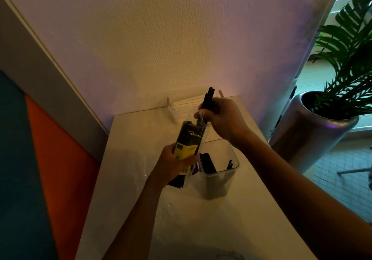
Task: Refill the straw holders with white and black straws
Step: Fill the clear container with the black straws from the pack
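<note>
Left hand (pixel 174 164) grips the lower part of a clear pack (pixel 190 139) of black straws, fingers wrapped round its yellow label (pixel 186 151); pack held tilted above the table (pixel 141 179), top leaning up and right. Right hand (pixel 220 116) is clenched round a small bunch of black straws (pixel 209 96) at the pack's open top; the bunch stands out above the fist, its lower ends still inside the pack mouth. Clear square holder (pixel 220 176) stands on the table just right of the left hand and below the right wrist; it contains a few black straws (pixel 208 164), one group leaning at the left wall, a couple at the right wall. At the far table edge, against the wall (pixel 161 38), white straws (pixel 187 103) lie stacked horizontally in a rack with wooden pegs (pixel 168 101); partly hidden behind the right hand. Crumpled clear film (pixel 141 171) lies on the table left of the left wrist; its outline is faint. Right of the table: silver planter (pixel 314 139) with a green plant (pixel 350 54), on a tiled floor (pixel 342 179). Light is dim; label text is not legible.
</note>
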